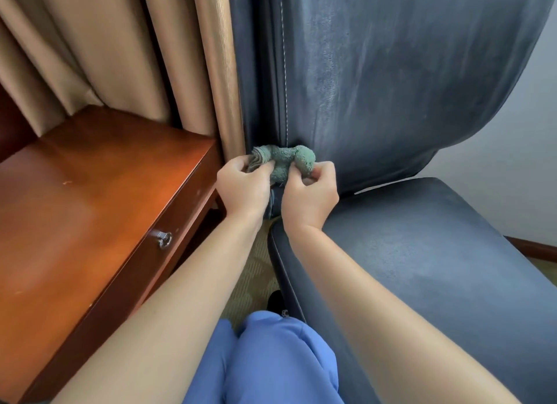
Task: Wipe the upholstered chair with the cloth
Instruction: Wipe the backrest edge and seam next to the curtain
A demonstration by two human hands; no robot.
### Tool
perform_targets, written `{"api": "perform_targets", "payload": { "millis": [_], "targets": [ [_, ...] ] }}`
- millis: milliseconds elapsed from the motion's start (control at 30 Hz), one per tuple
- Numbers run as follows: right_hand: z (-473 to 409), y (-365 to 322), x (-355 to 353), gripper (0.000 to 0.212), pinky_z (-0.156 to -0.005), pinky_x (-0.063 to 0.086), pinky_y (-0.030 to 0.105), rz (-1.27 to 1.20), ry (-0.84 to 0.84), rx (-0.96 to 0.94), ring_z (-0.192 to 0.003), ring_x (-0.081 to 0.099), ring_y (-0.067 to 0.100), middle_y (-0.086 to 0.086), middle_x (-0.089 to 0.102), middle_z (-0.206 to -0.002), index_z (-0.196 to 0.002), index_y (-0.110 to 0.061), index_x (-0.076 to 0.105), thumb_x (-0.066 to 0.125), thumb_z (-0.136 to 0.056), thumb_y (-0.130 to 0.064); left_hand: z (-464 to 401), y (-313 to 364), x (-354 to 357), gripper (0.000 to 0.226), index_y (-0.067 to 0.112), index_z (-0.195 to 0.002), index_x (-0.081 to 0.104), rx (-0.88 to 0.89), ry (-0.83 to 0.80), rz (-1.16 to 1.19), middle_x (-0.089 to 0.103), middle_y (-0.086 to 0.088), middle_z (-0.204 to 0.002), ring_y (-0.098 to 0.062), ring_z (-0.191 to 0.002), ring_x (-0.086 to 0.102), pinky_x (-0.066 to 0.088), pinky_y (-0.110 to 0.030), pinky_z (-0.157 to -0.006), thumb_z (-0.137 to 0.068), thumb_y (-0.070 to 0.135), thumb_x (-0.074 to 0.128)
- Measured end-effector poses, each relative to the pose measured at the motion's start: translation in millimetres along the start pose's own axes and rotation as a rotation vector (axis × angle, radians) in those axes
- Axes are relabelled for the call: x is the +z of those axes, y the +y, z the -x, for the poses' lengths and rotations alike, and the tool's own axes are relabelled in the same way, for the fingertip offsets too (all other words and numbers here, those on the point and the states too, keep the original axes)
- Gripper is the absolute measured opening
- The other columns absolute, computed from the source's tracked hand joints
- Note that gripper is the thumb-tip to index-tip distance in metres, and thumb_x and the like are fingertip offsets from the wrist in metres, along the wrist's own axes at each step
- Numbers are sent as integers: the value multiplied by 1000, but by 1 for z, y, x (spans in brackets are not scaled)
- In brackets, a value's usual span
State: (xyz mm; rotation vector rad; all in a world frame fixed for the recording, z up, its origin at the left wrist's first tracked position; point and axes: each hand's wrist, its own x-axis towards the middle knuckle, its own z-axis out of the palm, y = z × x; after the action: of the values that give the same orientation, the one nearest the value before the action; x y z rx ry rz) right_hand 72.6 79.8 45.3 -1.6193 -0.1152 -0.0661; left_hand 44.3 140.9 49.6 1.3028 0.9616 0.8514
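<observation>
Pinching the bunched green cloth (pixel 283 162) from both ends, the left hand (pixel 241 189) and right hand (pixel 310 198) hold it against the lower edge of the chair (pixel 391 87) back. Streaks on back and seat suggest much wiping done; the side beside the curtain (pixel 150 56) looks left.

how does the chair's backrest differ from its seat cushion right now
The backrest stands upright, while the seat cushion lies flat below it. The backrest shows pale streaky marks down its face; the seat cushion looks more even, with a softer mottling. The green cloth, pinched by the left hand and right hand, is bunched at the backrest's lower edge, not on the seat cushion. Both share dark blue-grey upholstery with light stitching.
</observation>
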Motion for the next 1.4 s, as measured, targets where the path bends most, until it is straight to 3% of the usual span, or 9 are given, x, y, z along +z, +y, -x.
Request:
{"api": "perform_targets", "payload": {
  "millis": [233,467,600,767,933,1033,1167,1300,1400],
  "targets": [
    [3,52,7,15,-56,37,5,56,-71,174,-59,46,3,-7,51,-66,-79,-9,50,62,-87,-12,-15,-48,-2,13,13,-85,73,-119,5,-90,71,-7,-86,-25,-85,69,57,-44,-82,-73,9,70],
    [-14,83,32,10,-46,36,6,131,-147,385,-65,54,10,1,59,-76,-81,-10,54,62,-86,-8,-35,-73,0,27,26,-63,65,-127,93,-219,68,2,-75,-23,-82,67,57,-43,-81,-80,5,67],
    [-10,83,30,2,-53,40,4,95,-137,345,-65,52,2,-5,57,-75,-88,-9,57,60,-88,-8,-32,-75,-3,20,27,-71,69,-89,40,-181,70,2,-80,-20,-85,67,57,-44,-83,-81,9,69],
    [12,70,23,2,-78,55,30,-53,-113,331,-81,67,19,-3,64,-82,-89,-16,60,60,-89,-14,-12,-57,-12,6,20,-87,72,48,-13,-132,71,-1,-86,-19,-87,67,56,-44,-84,-82,17,71],
    [24,39,-2,4,-78,56,33,-130,-102,200,-82,67,17,-3,67,-81,-87,-18,61,63,-88,-15,12,-24,-15,13,23,-80,69,143,-75,-74,70,1,-78,-16,-79,67,56,-44,-82,-85,11,67],
    [23,19,-13,4,-78,56,32,-176,-97,97,-79,65,7,-6,67,-82,-89,-18,63,64,-88,-14,24,-3,-16,17,19,-91,69,177,-124,-10,70,1,-85,-16,-85,67,56,-37,-84,-88,4,62],
    [14,4,-19,6,-73,49,14,-177,-28,0,-72,60,-7,-14,63,-79,-95,-13,63,62,-89,-13,29,12,-9,23,9,-105,70,294,-219,-77,71,-4,-101,-16,-102,65,51,-33,-94,-85,0,64],
    [5,11,-16,5,-78,55,40,-119,-20,31,-74,64,7,-7,66,-78,-93,-15,63,64,-87,-17,21,6,-2,27,7,-107,72,359,-127,-213,72,-2,-102,-13,-99,65,51,-36,-95,-81,2,67],
    [8,20,-11,5,-77,55,40,-96,-33,48,-73,65,17,-5,65,-74,-89,-16,61,65,-87,-18,18,-7,-4,21,18,-88,75,247,-84,-119,71,5,-81,-15,-84,66,55,-42,-86,-80,3,63]
  ]
}}
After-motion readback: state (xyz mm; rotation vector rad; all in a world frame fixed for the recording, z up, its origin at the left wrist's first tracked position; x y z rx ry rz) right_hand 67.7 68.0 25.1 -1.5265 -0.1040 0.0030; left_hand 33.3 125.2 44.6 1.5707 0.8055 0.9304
